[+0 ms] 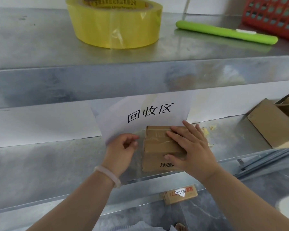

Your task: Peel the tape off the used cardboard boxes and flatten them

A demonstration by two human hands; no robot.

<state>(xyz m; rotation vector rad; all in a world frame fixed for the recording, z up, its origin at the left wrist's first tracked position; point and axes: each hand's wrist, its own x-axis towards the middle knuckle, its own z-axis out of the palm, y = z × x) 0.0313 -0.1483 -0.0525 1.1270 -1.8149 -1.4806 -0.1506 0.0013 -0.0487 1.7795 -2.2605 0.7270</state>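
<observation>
A galvanised metal shelving unit fills the view. Its upper shelf [40, 39] has a dull, streaked grey top and a deep front lip that picks up blurred reflections. The middle shelf [45, 160] is the same mottled metal, and more grey metal [200, 219] shows below it. Behind the shelves stands a plain white wall [32, 124]. A white paper sign [140, 112] with black characters hangs beneath the upper lip. The light is soft and even.

Bright, even light; soft glare on the metal shelves [140, 75], wide-angle bending and blur at edges.
</observation>
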